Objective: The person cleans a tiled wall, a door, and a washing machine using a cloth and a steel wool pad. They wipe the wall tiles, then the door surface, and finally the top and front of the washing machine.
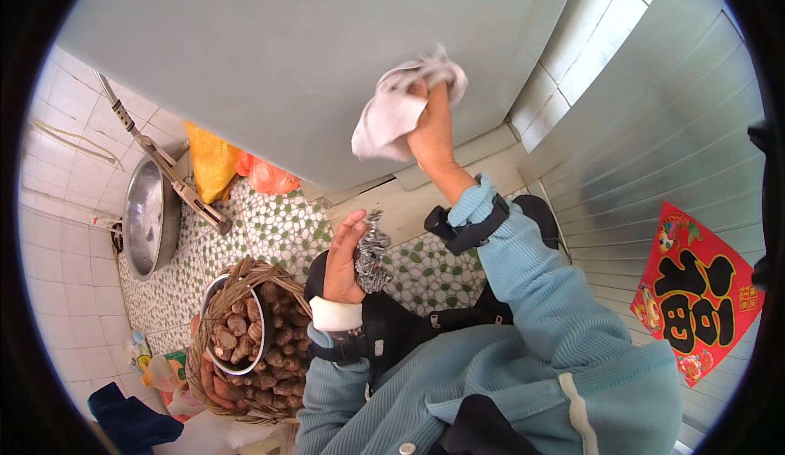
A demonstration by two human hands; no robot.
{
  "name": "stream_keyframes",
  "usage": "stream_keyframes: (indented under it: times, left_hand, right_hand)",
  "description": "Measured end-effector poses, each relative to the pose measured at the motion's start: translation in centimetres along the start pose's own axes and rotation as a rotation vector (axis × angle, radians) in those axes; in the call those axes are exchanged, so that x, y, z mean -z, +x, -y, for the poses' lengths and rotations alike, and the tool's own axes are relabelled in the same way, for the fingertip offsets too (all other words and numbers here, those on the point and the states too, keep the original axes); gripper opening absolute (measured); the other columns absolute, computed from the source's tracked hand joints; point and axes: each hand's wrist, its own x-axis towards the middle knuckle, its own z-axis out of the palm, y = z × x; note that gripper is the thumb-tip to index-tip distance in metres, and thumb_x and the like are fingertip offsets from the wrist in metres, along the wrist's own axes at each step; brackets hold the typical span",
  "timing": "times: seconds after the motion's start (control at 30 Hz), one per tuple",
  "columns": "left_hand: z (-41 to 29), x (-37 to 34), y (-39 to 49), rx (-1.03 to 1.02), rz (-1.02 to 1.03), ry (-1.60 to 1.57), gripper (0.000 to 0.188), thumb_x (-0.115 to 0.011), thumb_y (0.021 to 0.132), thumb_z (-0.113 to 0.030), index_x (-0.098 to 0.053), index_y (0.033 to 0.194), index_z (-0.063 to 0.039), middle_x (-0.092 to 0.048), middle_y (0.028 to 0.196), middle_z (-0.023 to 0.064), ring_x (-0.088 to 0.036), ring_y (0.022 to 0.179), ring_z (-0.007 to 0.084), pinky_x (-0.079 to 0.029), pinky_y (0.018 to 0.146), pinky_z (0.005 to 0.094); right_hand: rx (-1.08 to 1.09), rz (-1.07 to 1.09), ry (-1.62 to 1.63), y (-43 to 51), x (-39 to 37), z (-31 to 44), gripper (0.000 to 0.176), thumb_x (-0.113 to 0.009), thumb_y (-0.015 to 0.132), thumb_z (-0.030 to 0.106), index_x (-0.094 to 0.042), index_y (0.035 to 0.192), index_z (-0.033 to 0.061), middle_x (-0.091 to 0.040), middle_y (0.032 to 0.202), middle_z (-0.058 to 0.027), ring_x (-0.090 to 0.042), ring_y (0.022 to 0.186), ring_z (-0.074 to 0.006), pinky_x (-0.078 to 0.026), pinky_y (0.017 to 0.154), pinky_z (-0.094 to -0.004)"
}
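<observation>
My right hand grips a crumpled white cloth, slightly blurred, against or just before a smooth grey panel. Whether the cloth touches the panel is hard to tell. Lower down, my left hand has a steel wool scrubber at its palm, with the thumb side hidden. Beside that hand stands a wicker basket full of brown taro-like tubers. A white-rimmed metal bowl with more tubers rests inside it.
A metal basin leans by the tiled wall at left, near a metal pole. Yellow and red plastic bags lie under the panel's edge. At right, a ribbed grey door bears a red paper decoration. The floor is pebble-patterned.
</observation>
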Motion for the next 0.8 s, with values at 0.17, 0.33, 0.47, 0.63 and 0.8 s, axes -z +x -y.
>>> stream_keyframes:
  times: [0.17, 0.33, 0.47, 0.63, 0.8]
  left_hand:
    - [-1.0, -3.1, 2.3, -0.122, 0.192, 0.117, 0.056, -0.048, 0.087, -0.046, -0.039, 0.123, -0.004, -0.057, 0.090, 0.0066, -0.057, 0.075, 0.0094, -0.047, 0.055, 0.0196]
    - [-0.5, -5.3, 4.7, 0.049, 0.059, -0.018, 0.055, -0.046, 0.086, -0.051, -0.046, 0.115, -0.004, -0.058, 0.093, 0.0073, -0.059, 0.075, 0.0145, -0.050, 0.057, 0.0244]
    - [0.2, -6.0, 5.6, -0.008, 0.056, -0.159, 0.054, -0.040, 0.088, -0.051, -0.046, 0.117, -0.005, -0.051, 0.113, 0.0098, -0.051, 0.103, 0.0243, -0.044, 0.086, 0.0376]
    - [-0.9, -5.8, 5.4, -0.167, 0.032, 0.046, 0.054, -0.046, 0.089, -0.043, -0.038, 0.126, -0.003, -0.046, 0.123, 0.0074, -0.042, 0.113, 0.0198, -0.032, 0.097, 0.0319]
    - [-3.0, -5.2, 5.1, -0.639, 0.036, 0.481, 0.052, -0.049, 0.091, -0.028, -0.034, 0.131, 0.001, -0.037, 0.133, 0.0073, -0.033, 0.120, 0.0154, -0.025, 0.099, 0.0270]
  right_hand:
    - [0.369, 0.568, -0.538, 0.1, 2.5, 2.1, 0.028, -0.050, 0.086, 0.024, -0.044, 0.101, 0.0010, -0.055, 0.088, -0.0218, -0.056, 0.078, -0.0372, -0.045, 0.068, -0.0433]
    - [0.267, 0.853, -0.493, -4.5, 5.8, 1.9, 0.042, -0.057, 0.082, 0.026, -0.044, 0.115, 0.0033, -0.049, 0.109, -0.0196, -0.047, 0.103, -0.0342, -0.041, 0.087, -0.0400]
    - [0.147, 0.700, -0.391, -7.8, 7.2, 0.7, 0.046, -0.060, 0.080, 0.024, -0.045, 0.119, 0.0041, -0.045, 0.119, -0.0180, -0.041, 0.113, -0.0323, -0.034, 0.095, -0.0379]
    - [-0.491, 0.614, -0.258, -4.8, 9.4, 1.5, 0.040, -0.060, 0.072, 0.003, -0.050, 0.111, 0.0065, -0.049, 0.111, -0.0071, -0.052, 0.096, -0.0191, -0.044, 0.083, -0.0305]
    - [0.239, 0.051, 0.109, 4.0, 8.7, 6.6, 0.033, -0.054, 0.074, -0.003, -0.049, 0.106, 0.0044, -0.048, 0.109, -0.0094, -0.051, 0.091, -0.0167, -0.045, 0.078, -0.0291]
